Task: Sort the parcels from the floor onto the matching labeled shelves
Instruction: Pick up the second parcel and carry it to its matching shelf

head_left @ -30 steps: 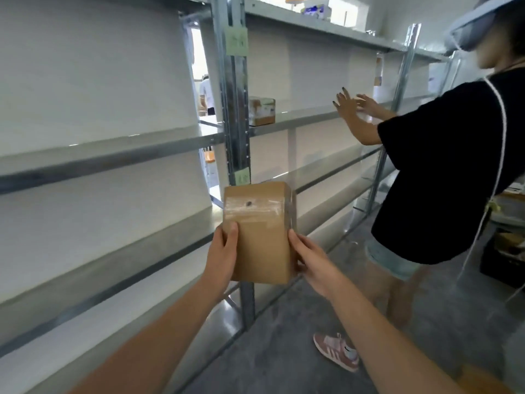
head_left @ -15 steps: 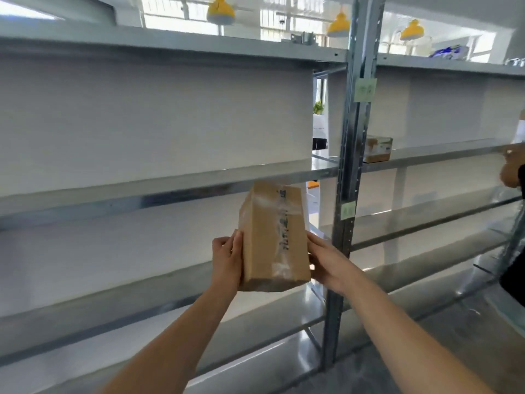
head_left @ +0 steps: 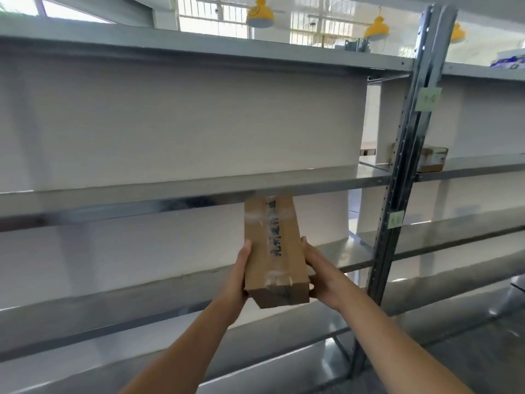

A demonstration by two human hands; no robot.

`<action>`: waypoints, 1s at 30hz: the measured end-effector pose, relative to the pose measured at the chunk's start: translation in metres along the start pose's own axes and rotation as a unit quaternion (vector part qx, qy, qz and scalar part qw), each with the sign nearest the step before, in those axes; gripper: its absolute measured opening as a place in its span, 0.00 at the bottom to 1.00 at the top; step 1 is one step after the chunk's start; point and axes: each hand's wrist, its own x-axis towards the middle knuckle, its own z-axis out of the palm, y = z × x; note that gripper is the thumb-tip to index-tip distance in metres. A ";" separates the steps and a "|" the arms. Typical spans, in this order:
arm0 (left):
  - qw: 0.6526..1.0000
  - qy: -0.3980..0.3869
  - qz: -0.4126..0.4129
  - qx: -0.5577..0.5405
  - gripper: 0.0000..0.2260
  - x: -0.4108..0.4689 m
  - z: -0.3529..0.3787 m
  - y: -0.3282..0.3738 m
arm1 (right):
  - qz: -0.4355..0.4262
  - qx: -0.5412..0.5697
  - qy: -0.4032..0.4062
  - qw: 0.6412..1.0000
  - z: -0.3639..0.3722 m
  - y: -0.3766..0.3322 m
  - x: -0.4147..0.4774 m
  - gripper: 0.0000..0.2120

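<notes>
- Parcel [head_left: 274, 251]: brown carton, long side up, centre of frame just right of middle. It is off the floor and held in the air in front of the rack.
- Its upper end leans away and meets the front lip of the middle shelf [head_left: 170, 191] in the picture; can't tell if they touch.
- Clear tape bands cross the parcel near both ends, and dark writing runs along the facing side. The writing is too blurred to read.
- Left hand [head_left: 237, 277]: clamped on the parcel's left side, thumb along the front edge, other fingers hidden behind.
- Right hand [head_left: 321, 275]: clamped on the right side near the lower end, thumb up along the edge, fingers out of sight.
- Post [head_left: 397, 180]: grey perforated upright, right of the parcel.
- Upper label [head_left: 427, 98] and lower label [head_left: 395, 219]: pale green tags on the post, text illegible.
- Box [head_left: 433, 159]: small, on the mid-level shelf right of the post, partly hidden by it.
- Top shelf [head_left: 199, 49]: spans the upper frame.
- Lamps [head_left: 260, 14]: yellow, hanging along the top edge.
</notes>
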 end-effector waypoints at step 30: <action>0.919 0.378 0.105 -0.029 0.13 -0.170 -0.360 0.043 | -0.040 -0.038 -0.180 0.982 0.393 0.076 0.094 0.14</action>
